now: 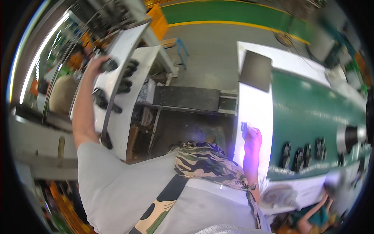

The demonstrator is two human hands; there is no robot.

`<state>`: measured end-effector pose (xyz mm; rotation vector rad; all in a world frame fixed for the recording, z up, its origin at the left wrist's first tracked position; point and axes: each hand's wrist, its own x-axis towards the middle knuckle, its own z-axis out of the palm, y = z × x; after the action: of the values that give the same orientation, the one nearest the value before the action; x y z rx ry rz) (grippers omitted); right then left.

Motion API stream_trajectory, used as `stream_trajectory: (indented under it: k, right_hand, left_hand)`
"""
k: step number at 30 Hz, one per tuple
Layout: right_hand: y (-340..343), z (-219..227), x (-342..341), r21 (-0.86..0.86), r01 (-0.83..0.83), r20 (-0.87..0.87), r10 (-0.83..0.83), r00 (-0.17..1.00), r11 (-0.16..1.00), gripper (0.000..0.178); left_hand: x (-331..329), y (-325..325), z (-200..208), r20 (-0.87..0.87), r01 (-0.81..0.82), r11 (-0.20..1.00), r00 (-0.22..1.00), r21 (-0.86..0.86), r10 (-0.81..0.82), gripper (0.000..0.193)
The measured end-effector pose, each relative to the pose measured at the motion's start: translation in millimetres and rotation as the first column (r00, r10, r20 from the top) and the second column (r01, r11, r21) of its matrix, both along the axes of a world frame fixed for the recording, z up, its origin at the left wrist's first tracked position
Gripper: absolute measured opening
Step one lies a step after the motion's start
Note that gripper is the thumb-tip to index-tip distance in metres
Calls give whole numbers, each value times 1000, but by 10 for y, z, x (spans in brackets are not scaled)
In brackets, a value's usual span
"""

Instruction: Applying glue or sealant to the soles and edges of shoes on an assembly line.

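Observation:
My left arm reaches out to the upper left, where my left hand is closed around a dark, rounded part above a white shelf. Its exact kind is too small to tell. Another black part lies on that shelf nearer to me, and several more dark parts rest on the lower white shelf. On the right, my right hand pinches a small bluish piece over the white table edge. Bright violet light falls on this hand and wrist, and the piece's kind is unclear.
A green conveyor belt runs along the right, carrying several upright black parts. A dark square plate lies on the white table. A low dark bench stands ahead, with a blue-legged stool beyond. Another person's arms show at lower right.

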<state>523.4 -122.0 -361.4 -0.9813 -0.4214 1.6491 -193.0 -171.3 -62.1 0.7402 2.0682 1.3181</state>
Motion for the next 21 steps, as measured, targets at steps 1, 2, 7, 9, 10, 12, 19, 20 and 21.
stream_trajectory:
  k: [1, 2, 7, 9, 10, 12, 19, 20, 21]
  right_hand:
    - [5, -159, 126, 3, -19, 24, 19, 1000, 1000, 14]
    - [-126, 130, 149, -25, 59, 67, -57, 996, 998, 14]
    - [-356, -277, 818, 38, 160, 43, -162, 986, 986, 15]
    - [-547, -239, 1042, -64, 308, 150, -296, 943, 949, 18]
    - [-605, -222, 1099, -88, 319, 129, -307, 943, 944, 21]
    - [-757, -203, 1192, -114, 344, 81, -337, 938, 932, 20]
    - [-1575, -212, 1650, -177, 574, 122, -560, 819, 800, 18]
    - [-1695, -204, 1670, -181, 603, 126, -589, 798, 777, 18]
    - [-1773, -209, 1692, -161, 642, 142, -626, 767, 750, 18]
  left_hand:
    - [-449, -331, -80, -56, -67, 995, 996, -76, 63, 28]
    - [-432, -224, -289, -171, -67, 980, 985, -190, 34, 26]
    - [-392, 40, -411, -762, -559, 541, 299, -628, -575, 62]
    - [1404, 663, -573, -851, -489, 700, 225, -520, -475, 60]
    - [1537, 684, -539, -865, -376, 780, 179, -501, -470, 58]
    - [1442, 1008, -802, -908, -11, 912, 105, -409, -406, 56]
    - [4823, 1956, -2650, -211, 797, 439, 385, -414, -898, 46]
    - [5371, 1882, -2808, -67, 842, 361, 366, -402, -928, 43]
    - [5733, 1975, -3136, 97, 862, 241, 315, -446, -944, 43]
